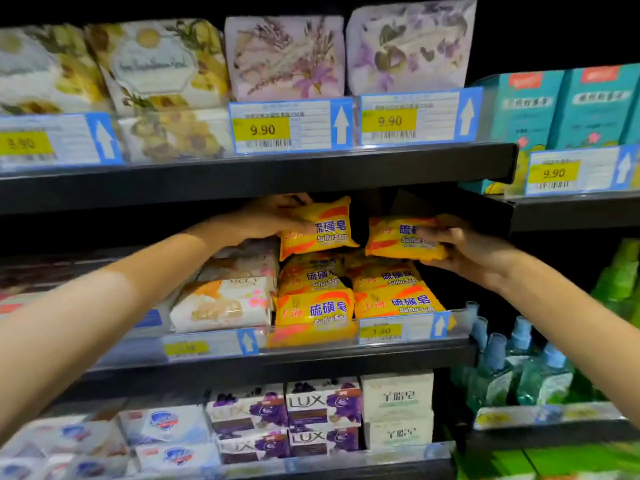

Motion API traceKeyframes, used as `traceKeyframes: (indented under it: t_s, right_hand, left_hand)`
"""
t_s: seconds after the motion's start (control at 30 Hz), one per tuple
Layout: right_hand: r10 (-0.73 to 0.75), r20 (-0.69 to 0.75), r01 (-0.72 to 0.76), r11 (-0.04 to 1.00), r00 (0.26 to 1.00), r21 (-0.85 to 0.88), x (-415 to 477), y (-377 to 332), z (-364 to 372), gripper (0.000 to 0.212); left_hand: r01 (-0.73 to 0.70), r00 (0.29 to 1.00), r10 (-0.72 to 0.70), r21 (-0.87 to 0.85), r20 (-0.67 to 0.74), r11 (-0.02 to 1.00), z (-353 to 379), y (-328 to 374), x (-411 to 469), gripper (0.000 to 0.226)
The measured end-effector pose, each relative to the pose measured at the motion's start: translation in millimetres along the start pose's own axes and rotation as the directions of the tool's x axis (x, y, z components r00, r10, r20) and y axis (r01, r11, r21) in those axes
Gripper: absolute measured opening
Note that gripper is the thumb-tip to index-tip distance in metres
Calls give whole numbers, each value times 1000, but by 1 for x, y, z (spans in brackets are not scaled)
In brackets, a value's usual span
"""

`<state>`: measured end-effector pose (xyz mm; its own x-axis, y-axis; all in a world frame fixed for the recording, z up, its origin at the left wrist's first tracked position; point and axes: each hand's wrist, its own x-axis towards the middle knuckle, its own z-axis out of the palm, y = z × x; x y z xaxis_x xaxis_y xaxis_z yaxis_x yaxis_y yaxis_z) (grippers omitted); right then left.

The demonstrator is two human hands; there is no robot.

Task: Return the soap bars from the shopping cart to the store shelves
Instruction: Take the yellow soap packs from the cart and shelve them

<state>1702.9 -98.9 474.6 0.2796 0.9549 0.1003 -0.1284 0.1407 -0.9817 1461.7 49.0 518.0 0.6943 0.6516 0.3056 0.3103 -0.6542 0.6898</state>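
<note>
middle shelf point(311, 358) | soap bars point(317, 227) over yellow stack point(313, 306) | upper shelf point(259, 174) seemingly close

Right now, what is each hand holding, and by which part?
The left hand grips a yellow plastic-wrapped sulfur soap bar by its left end; the right hand grips a second such bar by its right end.

The left soap bar point(317, 228) is yellow, with orange patches and blue words, and is wrapped in shiny plastic. It is gripped by the left hand point(273, 216) and is tipped a little, with its front turned out. The right soap bar point(398, 240) looks the same. It is held nearly flat by the right hand point(464, 249). Both are held side by side, with a gap between them, just above the pile of yellow bars point(313, 311) that is stacked on the middle shelf point(277, 358).
</note>
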Motion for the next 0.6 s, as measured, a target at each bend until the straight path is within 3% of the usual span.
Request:
traceKeyframes:
  t_s: [0.17, 0.33, 0.43, 0.6]
  right_hand:
    - [30, -61, -33, 998, 998, -59, 58, 6, 4, 26]
    - [-3, -173, -44, 962, 985, -269, 92, 23, 8, 38]
    - [-102, -148, 36, 917, 984, -397, 105, 32, 4, 37]
    - [-98, -105, 40, 892, 990, -451, 120, 28, -1, 33]
  left_hand:
    - [24, 992, -29, 44, 123, 999, -1, -18, 35, 27]
    - [43, 984, -69, 157, 164, 987, 9, -32, 59, 39]
    - [50, 979, -83, 177, 184, 983, 11, -37, 69, 41]
    - [125, 969, -152, 144, 195, 982, 0, -44, 85, 37]
